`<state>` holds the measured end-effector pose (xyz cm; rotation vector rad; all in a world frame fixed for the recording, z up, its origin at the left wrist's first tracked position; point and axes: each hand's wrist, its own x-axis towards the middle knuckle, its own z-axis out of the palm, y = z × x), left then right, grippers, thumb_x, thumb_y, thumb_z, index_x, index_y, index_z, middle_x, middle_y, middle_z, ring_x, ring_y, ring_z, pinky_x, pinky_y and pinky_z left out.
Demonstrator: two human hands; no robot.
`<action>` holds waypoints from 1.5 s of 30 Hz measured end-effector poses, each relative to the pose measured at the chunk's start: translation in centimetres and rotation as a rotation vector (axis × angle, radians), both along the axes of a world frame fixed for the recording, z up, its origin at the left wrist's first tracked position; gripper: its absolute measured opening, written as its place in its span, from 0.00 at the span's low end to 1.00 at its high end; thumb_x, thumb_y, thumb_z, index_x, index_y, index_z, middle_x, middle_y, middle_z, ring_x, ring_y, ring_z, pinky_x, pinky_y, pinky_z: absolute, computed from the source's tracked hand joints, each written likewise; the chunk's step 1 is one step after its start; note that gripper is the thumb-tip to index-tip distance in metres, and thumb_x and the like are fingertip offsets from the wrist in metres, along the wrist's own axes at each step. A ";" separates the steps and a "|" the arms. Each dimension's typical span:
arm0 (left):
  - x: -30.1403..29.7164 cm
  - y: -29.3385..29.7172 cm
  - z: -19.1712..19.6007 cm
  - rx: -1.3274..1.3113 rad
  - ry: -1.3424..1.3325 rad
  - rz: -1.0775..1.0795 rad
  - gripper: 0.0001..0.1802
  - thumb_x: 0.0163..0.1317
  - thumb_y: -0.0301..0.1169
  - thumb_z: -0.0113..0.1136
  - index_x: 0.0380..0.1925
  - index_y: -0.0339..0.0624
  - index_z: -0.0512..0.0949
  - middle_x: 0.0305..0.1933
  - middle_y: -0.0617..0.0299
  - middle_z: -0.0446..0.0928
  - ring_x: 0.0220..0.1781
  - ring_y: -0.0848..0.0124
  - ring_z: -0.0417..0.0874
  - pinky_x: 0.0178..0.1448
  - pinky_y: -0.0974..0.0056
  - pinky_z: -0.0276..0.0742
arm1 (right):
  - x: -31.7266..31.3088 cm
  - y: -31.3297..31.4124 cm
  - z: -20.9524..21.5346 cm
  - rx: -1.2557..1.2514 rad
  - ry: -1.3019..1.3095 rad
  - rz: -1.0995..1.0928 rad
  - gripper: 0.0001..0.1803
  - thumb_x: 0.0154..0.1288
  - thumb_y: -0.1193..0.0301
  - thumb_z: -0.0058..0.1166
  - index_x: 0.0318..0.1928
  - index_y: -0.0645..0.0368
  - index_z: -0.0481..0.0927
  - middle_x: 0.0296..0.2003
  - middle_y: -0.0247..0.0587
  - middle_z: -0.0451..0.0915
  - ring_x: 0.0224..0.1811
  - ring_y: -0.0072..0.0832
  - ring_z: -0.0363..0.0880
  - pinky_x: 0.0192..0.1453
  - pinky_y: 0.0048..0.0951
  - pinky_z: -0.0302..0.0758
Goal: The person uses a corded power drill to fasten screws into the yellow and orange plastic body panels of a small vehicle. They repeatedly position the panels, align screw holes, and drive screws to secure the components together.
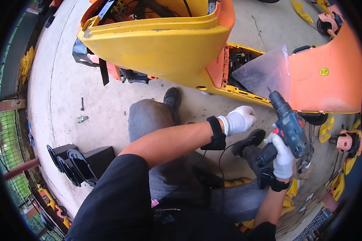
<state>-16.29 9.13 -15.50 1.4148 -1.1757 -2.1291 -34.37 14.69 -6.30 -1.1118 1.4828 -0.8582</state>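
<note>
The right hand (283, 154), in a white glove, grips a blue drill (287, 126) tight by its handle. The drill's tip points up at a clear plastic sheet (265, 72) on the orange and yellow body (321, 80) near the floor's right edge. The left hand (239, 119) is curled into a loose fist; I cannot tell if it holds anything. The drill's battery end is hidden behind the knee.

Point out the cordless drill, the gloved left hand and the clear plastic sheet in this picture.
cordless drill (290, 127): head view, on its blue-grey body.
left hand (240, 119): head view, on the back of the white glove.
clear plastic sheet (265, 74): head view, on its middle.
</note>
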 end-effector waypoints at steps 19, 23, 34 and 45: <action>0.2 0.3 0.6 0.155 0.377 0.097 0.12 0.68 0.25 0.44 0.41 0.25 0.73 0.29 0.49 0.79 0.23 0.59 0.85 0.23 0.61 0.84 | -3.6 -0.9 -5.3 0.162 -0.651 -0.494 0.16 0.71 0.69 0.50 0.56 0.60 0.72 0.30 0.33 0.74 0.33 0.25 0.74 0.48 0.35 0.76; 0.2 0.0 0.8 0.079 0.240 0.056 0.12 0.68 0.30 0.47 0.40 0.30 0.75 0.29 0.54 0.79 0.23 0.66 0.83 0.25 0.64 0.82 | -3.6 -1.0 -5.1 0.038 -0.476 -0.506 0.17 0.70 0.70 0.52 0.57 0.61 0.72 0.32 0.33 0.75 0.35 0.25 0.76 0.47 0.33 0.76; 0.4 0.1 -0.5 -0.089 0.125 -0.036 0.11 0.66 0.24 0.46 0.43 0.30 0.75 0.34 0.54 0.80 0.31 0.70 0.84 0.34 0.64 0.84 | -0.2 -7.0 -4.9 -0.262 0.201 -0.052 0.24 0.60 0.77 0.61 0.57 0.62 0.71 0.47 0.43 0.78 0.49 0.33 0.77 0.57 0.34 0.73; 1.7 -1.0 2.7 0.048 0.252 -0.019 0.13 0.71 0.30 0.41 0.38 0.33 0.73 0.27 0.58 0.79 0.22 0.71 0.83 0.21 0.66 0.79 | -2.9 -16.5 -15.6 -0.142 1.193 0.144 0.36 0.49 0.68 0.69 0.60 0.57 0.71 0.50 0.54 0.79 0.55 0.50 0.77 0.61 0.45 0.73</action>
